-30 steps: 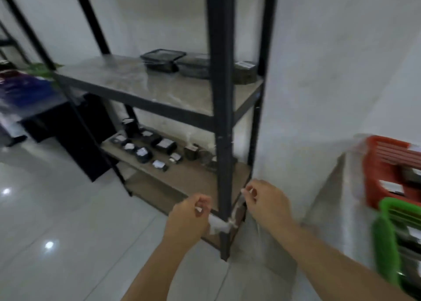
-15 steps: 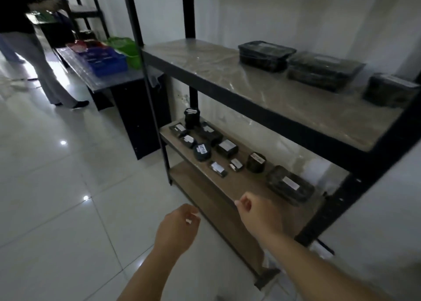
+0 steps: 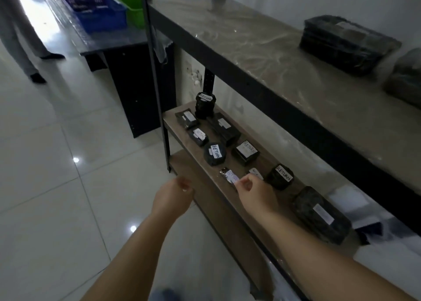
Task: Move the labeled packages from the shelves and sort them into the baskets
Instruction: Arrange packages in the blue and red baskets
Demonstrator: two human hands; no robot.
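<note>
Several black packages with white labels lie on the middle shelf point(image 3: 255, 164); some labels read RETURN, as on a round one point(image 3: 214, 153), a square box point(image 3: 246, 151) and a dark lump point(image 3: 281, 176). A small silvery package point(image 3: 229, 176) lies flat near the shelf's front edge. The fingertips of my right hand point(image 3: 255, 193) are loosely curled at its near end. In front of the shelf edge my left hand point(image 3: 175, 196) hovers, loosely curled and holding nothing. A blue basket point(image 3: 100, 9) and a green basket point(image 3: 133, 11) stand on a dark table at the upper left.
A big black package point(image 3: 319, 214) lies right of my right hand. The upper shelf point(image 3: 262, 50) overhangs and carries black containers point(image 3: 346, 43). A black upright post point(image 3: 157, 84) stands at the shelf's left corner. A person's legs point(image 3: 22, 38) are at the far left on white tiles.
The view swung from the rack's right corner post to the middle shelf. Both hands moved closer, and my right hand reached forward to the small silvery package.
</note>
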